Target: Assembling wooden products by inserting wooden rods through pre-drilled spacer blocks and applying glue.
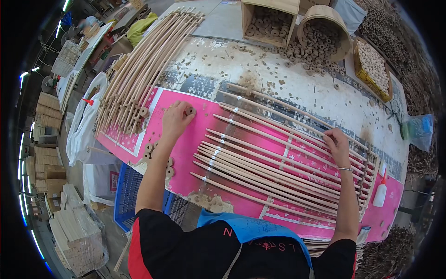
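Overhead, a worker in a black shirt and blue apron leans over a pink sheet (162, 95) that covers the near half of a worn white bench (320, 100).

Head view: the left hand (175, 120) rests on the sheet's far-left part, fingers pinched shut on a small wooden ring (190, 111). More rings (158, 153) lie scattered near the sheet's left edge, just beside the left forearm. The right hand (337, 145) lies flat on the right part of the sheet, fingers together and pressing on a fan of thin rods (274, 160) laid side by side across it; whether it grips any one rod cannot be told. Beyond the sheet's left end a bundle of long curved rods (139, 69) is stacked, some with rings on their near ends. A white glue bottle (380, 193) with a red tip stands at the sheet's right end. Past the sheet's far edge, a box (267, 21), a round tub (323, 32) and a yellow crate (371, 69) hold rings, with many spilled between them.

Risk, as it looks: the loose rings by the left forearm sit close to the sheet's edge, and a sweep of that arm could knock them off the bench. If the right hand eases its pressure, the rods could roll out of line.
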Available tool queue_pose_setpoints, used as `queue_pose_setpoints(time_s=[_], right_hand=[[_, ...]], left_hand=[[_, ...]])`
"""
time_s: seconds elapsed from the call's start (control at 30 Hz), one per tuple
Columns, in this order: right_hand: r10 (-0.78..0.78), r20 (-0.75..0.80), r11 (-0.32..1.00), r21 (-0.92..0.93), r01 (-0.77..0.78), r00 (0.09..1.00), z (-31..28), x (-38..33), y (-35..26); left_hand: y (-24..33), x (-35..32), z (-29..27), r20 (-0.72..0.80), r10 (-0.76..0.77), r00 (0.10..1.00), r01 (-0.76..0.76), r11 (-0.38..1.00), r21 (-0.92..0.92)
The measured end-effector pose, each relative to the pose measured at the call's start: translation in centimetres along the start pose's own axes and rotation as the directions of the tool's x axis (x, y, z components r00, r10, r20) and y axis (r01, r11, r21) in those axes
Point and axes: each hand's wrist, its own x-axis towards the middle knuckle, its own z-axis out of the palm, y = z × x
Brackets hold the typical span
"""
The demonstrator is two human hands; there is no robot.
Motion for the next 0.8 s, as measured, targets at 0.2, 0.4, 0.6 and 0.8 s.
queue_pose_setpoints(time_s=[0.2, 0.4, 0.6, 0.8], right_hand=[[-0.001, -0.021, 0.999, 0.048, 0.002, 1.000, -0.7, -0.2, -0.6], [-0.018, -0.010, 1.000, -0.001, 0.018, 1.000, -1.2, -0.4, -1.2], [-0.040, -0.002, 0.999, -0.008, 0.040, 0.999, -1.2, -0.5, -1.5], [-0.040, -0.008, 0.999, -0.024, 0.040, 0.999, -1.0, -0.4, -1.7]], left_hand=[[2.4, 2.9, 1.7, 0.201, -0.234, 0.951, 0.286, 0.426, -0.859], [4.8, 4.3, 3.0, 0.342, -0.158, 0.926, 0.359, 0.090, -0.929], [5.2, 4.9, 3.3, 0.367, -0.151, 0.918, 0.373, 0.014, -0.928], [6.0, 4.8, 3.3, 0.412, -0.103, 0.906, 0.420, 0.084, -0.904]])
